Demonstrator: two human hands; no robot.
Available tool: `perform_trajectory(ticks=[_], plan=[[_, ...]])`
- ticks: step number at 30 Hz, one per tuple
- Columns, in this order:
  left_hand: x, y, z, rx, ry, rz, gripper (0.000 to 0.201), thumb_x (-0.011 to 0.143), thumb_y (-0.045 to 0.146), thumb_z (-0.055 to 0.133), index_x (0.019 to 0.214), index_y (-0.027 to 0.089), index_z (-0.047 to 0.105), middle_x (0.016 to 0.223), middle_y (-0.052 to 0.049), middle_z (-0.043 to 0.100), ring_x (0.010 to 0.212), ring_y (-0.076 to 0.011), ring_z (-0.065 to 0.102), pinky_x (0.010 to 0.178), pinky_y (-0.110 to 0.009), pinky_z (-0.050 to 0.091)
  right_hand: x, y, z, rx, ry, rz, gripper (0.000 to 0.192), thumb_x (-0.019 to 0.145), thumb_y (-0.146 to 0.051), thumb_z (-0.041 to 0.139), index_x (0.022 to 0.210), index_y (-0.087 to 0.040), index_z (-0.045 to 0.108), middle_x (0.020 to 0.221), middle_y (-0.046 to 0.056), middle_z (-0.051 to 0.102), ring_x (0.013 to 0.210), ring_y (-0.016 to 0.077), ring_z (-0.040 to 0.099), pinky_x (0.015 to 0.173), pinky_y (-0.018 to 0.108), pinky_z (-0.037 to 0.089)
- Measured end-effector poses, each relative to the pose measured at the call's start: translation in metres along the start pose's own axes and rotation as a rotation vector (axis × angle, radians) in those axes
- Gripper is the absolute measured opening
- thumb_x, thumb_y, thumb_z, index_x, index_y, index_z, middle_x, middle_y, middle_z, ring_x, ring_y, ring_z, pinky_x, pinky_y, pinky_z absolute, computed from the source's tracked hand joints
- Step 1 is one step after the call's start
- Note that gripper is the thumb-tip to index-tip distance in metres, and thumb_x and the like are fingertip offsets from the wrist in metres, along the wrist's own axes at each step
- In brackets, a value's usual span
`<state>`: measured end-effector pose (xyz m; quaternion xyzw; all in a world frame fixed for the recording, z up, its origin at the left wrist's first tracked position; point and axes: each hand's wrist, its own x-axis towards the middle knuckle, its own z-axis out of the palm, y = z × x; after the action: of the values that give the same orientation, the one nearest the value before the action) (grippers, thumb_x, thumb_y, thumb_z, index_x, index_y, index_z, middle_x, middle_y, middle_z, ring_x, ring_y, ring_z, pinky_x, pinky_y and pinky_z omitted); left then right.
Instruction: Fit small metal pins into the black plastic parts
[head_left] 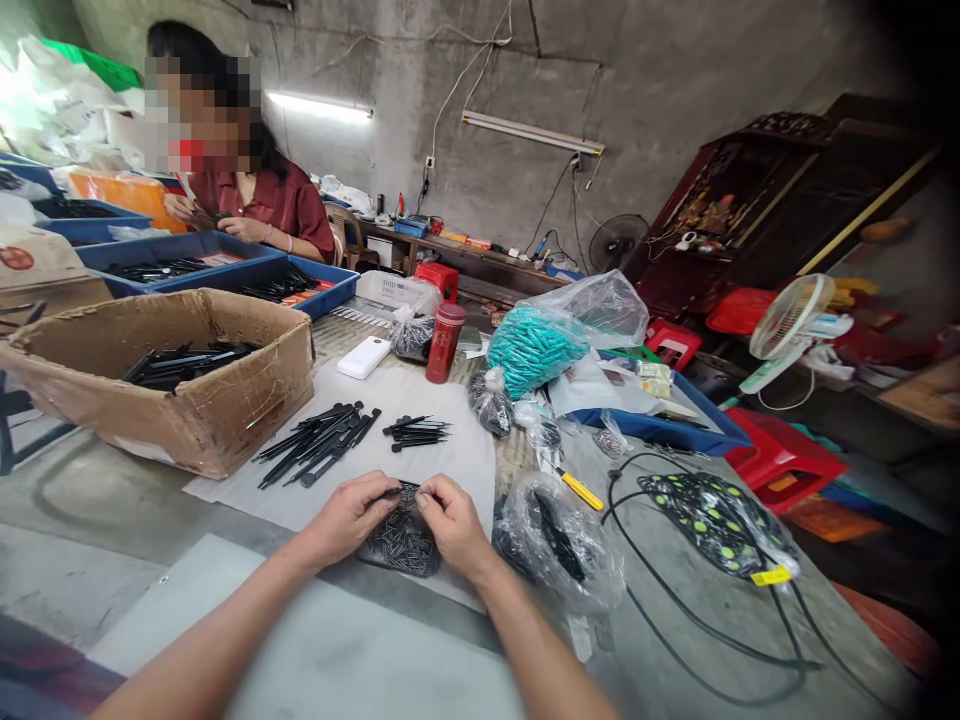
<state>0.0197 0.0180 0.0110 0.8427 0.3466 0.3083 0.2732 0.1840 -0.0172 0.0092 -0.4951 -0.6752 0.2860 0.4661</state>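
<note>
A small dark tray [397, 568] full of short metal pins [405, 535] lies on the white sheet in front of me. Over its left side is my left hand [361, 512], thumb and fingertips pinched together. My right hand [451, 520] is bent over the tray's right side, its fingertips also pressed together. Whatever either pinch holds is too small or hidden to name. Beyond the hands lie a heap of long black tool-like pieces [319, 440] and a smaller pile of thin black pieces with pointed tips [416, 432].
At left stands a cardboard box [225, 420] with black pieces inside. A red tumbler [445, 345], a white power bank [364, 357] and a bag of teal pieces [532, 350] stand behind. Right are an open plastic bag [600, 560], a yellow-handled tool [581, 490] and looped black cable [675, 580]. A co-worker [255, 200] sits far left.
</note>
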Motion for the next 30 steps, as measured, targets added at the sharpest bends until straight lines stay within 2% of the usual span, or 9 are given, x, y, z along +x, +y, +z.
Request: perform_trajectory(ticks=[4, 21, 25, 30], plan=[[-0.001, -0.005, 0.001, 0.048, -0.005, 0.016, 0.019, 0.082, 0.02, 0.039, 0.077, 0.017, 0.057, 0.065, 0.001, 0.051, 0.063, -0.0103, 0.05, 0.06, -0.021, 0.04, 0.0, -0.004, -0.004, 0.014, 0.03, -0.033, 0.015, 0.076, -0.023, 0.042, 0.062, -0.018, 0.046, 0.061, -0.002, 0.043, 0.061, 0.0119, 0.043, 0.058, 0.024, 0.035], [-0.002, -0.008, 0.0, 0.113, -0.059, 0.051, 0.017, 0.081, 0.017, 0.041, 0.08, 0.018, 0.058, 0.069, 0.0, 0.055, 0.066, -0.0116, 0.052, 0.061, -0.021, 0.041, 0.0, -0.003, -0.004, -0.082, -0.028, -0.06, 0.013, 0.076, -0.018, 0.043, 0.064, -0.018, 0.047, 0.062, -0.002, 0.045, 0.063, 0.0119, 0.044, 0.06, 0.024, 0.036], [-0.003, -0.011, -0.001, 0.221, -0.08, 0.093, 0.019, 0.081, 0.014, 0.039, 0.081, 0.018, 0.057, 0.069, -0.001, 0.054, 0.067, -0.0122, 0.051, 0.061, -0.022, 0.04, -0.001, -0.004, -0.005, -0.112, -0.058, -0.074, 0.013, 0.076, -0.017, 0.043, 0.063, -0.018, 0.046, 0.063, -0.001, 0.044, 0.062, 0.0119, 0.044, 0.06, 0.024, 0.036], [-0.004, -0.013, -0.002, 0.476, -0.089, 0.183, 0.021, 0.08, 0.012, 0.038, 0.085, 0.018, 0.058, 0.07, -0.002, 0.056, 0.066, -0.014, 0.05, 0.062, -0.025, 0.037, 0.0, -0.004, -0.006, -0.207, -0.116, -0.108, 0.014, 0.074, -0.013, 0.042, 0.062, -0.018, 0.044, 0.063, -0.001, 0.044, 0.062, 0.012, 0.043, 0.061, 0.024, 0.035]])
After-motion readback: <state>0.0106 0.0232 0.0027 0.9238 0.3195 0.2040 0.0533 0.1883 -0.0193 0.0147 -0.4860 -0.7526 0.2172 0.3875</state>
